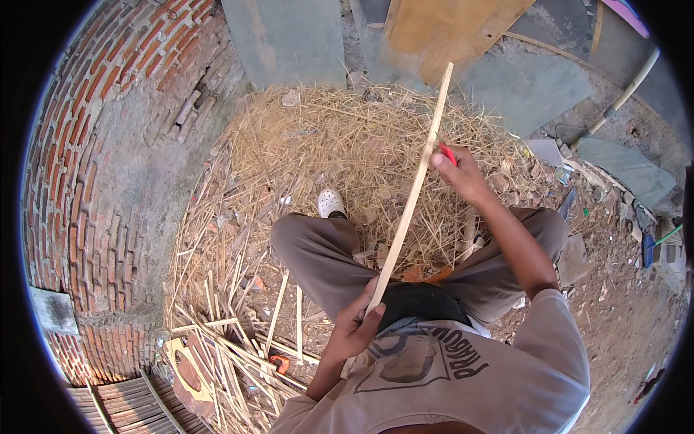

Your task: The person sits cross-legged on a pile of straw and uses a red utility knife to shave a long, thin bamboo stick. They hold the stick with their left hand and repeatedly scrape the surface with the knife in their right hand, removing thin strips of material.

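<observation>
A long pale bamboo strip (412, 206) slants from my lap up and away to the right. Its lower end is wrapped in the fingers of my left hand (354, 325), close to my belly. Farther out, my right hand (461, 173) is closed around a small red-handled knife (449, 153) at the strip's right side. The knife's blade is mostly too small to make out against the straw-coloured ground. My right thumb rests against or very near the strip.
Thin shavings (311, 152) cover the ground ahead of my legs. Loose bamboo strips (246, 354) lie heaped at my lower left, with an orange object (280, 363) among them. A brick wall (94, 181) rises on the left. Grey sheets (289, 43) lean at the far side.
</observation>
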Tool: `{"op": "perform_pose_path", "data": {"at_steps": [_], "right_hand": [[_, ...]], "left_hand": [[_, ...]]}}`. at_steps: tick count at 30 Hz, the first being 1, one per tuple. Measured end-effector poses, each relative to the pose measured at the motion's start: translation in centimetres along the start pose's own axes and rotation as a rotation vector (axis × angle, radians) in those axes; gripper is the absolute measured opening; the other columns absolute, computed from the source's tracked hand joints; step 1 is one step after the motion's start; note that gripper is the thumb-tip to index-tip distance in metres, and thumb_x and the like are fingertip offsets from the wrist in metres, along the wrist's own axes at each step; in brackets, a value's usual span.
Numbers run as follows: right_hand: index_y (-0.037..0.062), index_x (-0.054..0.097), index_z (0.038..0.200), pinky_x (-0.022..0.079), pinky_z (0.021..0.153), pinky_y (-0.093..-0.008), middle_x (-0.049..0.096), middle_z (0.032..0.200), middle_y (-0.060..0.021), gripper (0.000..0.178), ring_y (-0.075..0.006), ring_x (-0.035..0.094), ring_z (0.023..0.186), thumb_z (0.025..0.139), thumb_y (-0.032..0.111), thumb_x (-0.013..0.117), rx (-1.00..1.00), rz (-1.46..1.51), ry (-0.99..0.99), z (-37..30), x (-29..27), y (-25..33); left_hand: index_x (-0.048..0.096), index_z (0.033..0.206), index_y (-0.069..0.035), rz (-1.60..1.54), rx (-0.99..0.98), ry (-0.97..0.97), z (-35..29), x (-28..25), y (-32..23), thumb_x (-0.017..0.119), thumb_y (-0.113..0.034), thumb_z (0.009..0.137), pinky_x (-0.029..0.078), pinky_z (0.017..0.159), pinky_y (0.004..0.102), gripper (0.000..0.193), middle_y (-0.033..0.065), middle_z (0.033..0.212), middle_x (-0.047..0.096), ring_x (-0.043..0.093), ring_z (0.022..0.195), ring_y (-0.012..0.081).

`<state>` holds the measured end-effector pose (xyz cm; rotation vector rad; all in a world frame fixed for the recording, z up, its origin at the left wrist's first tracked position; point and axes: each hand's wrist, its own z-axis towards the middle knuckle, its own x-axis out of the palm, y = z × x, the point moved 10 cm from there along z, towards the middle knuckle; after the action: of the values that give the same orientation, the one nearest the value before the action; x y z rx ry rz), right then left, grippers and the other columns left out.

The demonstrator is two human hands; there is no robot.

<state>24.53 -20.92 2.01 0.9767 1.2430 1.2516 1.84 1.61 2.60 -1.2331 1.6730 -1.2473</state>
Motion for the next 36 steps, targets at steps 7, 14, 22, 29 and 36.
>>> {"op": "perform_pose_path", "data": {"at_steps": [7, 14, 22, 29, 36], "right_hand": [[0.0049, 0.056, 0.082, 0.024, 0.039, -0.0237, 0.033, 0.049, 0.0053, 0.029, -0.0061, 0.029, 0.039, 0.092, 0.031, 0.065, 0.392, 0.567, 0.073, -1.3, 3.1, -2.6], [0.0059, 0.062, 0.081, 0.033, 0.041, -0.029, 0.042, 0.05, 0.0022, 0.049, -0.0107, 0.038, 0.04, 0.086, 0.055, 0.063, 0.235, 0.207, 0.046, -0.1, 2.0, -2.8], [0.0076, 0.065, 0.067, 0.048, 0.048, -0.0408, 0.055, 0.048, -0.0118, 0.07, -0.0313, 0.061, 0.049, 0.072, 0.077, 0.058, -0.28, -0.927, 0.151, -3.7, 5.2, 4.0], [0.0084, 0.057, 0.054, 0.045, 0.045, -0.0389, 0.049, 0.045, -0.0092, 0.071, -0.0299, 0.055, 0.043, 0.067, 0.078, 0.061, -0.387, -0.956, 0.094, -3.1, 5.9, 4.2], [0.0095, 0.06, 0.052, 0.044, 0.041, -0.0372, 0.047, 0.04, -0.0069, 0.076, -0.0238, 0.053, 0.036, 0.067, 0.083, 0.055, -0.555, -0.976, -0.029, -2.4, 5.4, 4.6]], "left_hand": [[0.031, 0.147, -0.004, -0.093, -0.082, 0.111, 3.4, 1.7, 0.6, 0.041, -0.014, 0.102, 0.042, 0.052, 0.0192, 0.047, 0.0032, 0.078, 0.058, 0.05, 0.057, 0.005], [0.037, 0.143, -0.005, -0.552, -0.103, 0.115, 7.1, 3.9, 2.0, 0.039, -0.021, 0.104, 0.033, 0.043, 0.0206, 0.043, -0.0006, 0.054, 0.04, 0.032, 0.04, 0.0063], [0.039, 0.142, -0.004, -0.399, -0.044, -0.049, 8.4, 1.7, 0.3, 0.041, -0.02, 0.103, 0.029, 0.042, 0.0207, 0.043, -0.0026, 0.052, 0.035, 0.029, 0.04, 0.0054], [0.042, 0.141, -0.003, -0.2, 0.049, -0.139, 7.8, 0.5, -0.1, 0.045, -0.014, 0.102, 0.026, 0.046, 0.0175, 0.041, -0.0083, 0.063, 0.039, 0.032, 0.051, -0.0003], [0.045, 0.139, -0.001, 0.016, 0.091, -0.192, 7.3, -0.3, -1.4, 0.047, -0.015, 0.101, 0.025, 0.047, 0.0171, 0.041, -0.0098, 0.065, 0.041, 0.031, 0.054, -0.0016]]}}
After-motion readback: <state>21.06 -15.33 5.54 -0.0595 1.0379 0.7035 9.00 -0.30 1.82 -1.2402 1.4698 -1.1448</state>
